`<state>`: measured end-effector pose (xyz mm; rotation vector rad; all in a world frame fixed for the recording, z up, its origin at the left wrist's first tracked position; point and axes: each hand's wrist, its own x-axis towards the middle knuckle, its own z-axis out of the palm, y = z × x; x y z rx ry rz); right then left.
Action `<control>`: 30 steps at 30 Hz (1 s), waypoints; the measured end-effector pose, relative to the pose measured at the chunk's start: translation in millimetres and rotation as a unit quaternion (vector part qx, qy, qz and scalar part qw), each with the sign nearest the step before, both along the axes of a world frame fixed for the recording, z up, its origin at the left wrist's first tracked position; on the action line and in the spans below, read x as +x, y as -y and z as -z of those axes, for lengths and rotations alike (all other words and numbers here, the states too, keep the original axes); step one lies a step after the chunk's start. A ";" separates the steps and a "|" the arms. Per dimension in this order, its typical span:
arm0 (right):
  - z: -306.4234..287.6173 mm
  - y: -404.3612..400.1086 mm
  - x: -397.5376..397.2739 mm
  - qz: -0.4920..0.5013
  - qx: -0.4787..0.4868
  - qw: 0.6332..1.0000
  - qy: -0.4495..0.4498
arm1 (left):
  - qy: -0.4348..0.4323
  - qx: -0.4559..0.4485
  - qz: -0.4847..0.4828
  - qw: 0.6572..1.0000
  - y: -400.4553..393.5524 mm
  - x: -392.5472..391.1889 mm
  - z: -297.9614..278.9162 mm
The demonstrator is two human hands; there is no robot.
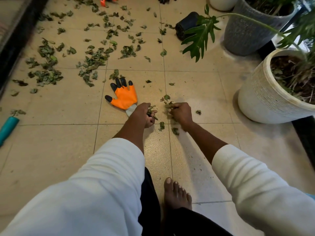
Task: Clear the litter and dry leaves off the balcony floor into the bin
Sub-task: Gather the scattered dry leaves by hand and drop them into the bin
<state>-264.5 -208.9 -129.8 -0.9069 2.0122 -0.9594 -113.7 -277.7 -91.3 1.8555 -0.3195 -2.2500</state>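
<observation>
**Tiled balcony, potted corner**

Beige square floor tiles [51, 150] with thin dark grout lines, softly and evenly lit. Dark door track [15, 46] along the left edge. At right, a ribbed white planter [259, 97] near a speckled grey pot [245, 31]; a broad lobed green leaf [200, 38] overhanging the tiles.

I see beige floor tiles [51, 150] with a faintly pebbled sheen. The leaves [47, 75] look dry, crinkled and matt. The glove [125, 97] looks rubbery-coated orange. One pot [260, 99] is ribbed cream, another [245, 36] speckled grey. My sleeves [255, 181] are soft white cloth.
</observation>
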 end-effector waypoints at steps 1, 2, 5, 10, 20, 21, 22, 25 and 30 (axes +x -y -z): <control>-7.6 2.5 6.0 0.020 -0.004 0.998 0.062 | 0.002 -0.001 -0.003 1.000 0.0 -1.8 1.7; -13.4 5.2 12.9 0.036 -0.019 0.991 0.131 | 0.003 -0.005 -0.009 1.000 -0.1 -4.6 3.2; -34.0 8.8 43.5 0.094 -0.043 0.956 0.275 | -0.011 -0.022 -0.032 0.999 -5.7 -15.0 0.6; -34.7 4.1 73.9 0.048 -0.045 0.980 0.189 | -0.082 -0.017 -0.098 0.992 -6.7 -28.5 0.7; -32.1 3.6 58.9 -0.047 -0.033 0.998 -0.007 | -0.029 -0.062 -0.033 0.997 2.0 -28.2 17.4; -30.6 4.9 57.2 -0.048 -0.042 0.997 -0.033 | -0.027 -0.068 -0.019 0.997 2.4 -28.4 19.7; -30.3 7.1 56.5 -0.047 -0.052 0.996 -0.047 | -0.019 -0.072 -0.007 0.997 3.3 -28.5 21.5; -27.6 15.3 54.2 -0.008 -0.047 0.997 -0.055 | -0.035 -0.066 -0.011 0.997 4.7 -26.2 15.5; -31.9 27.6 44.0 -0.072 0.013 0.997 0.013 | -0.027 -0.069 -0.041 0.996 10.2 -22.8 12.6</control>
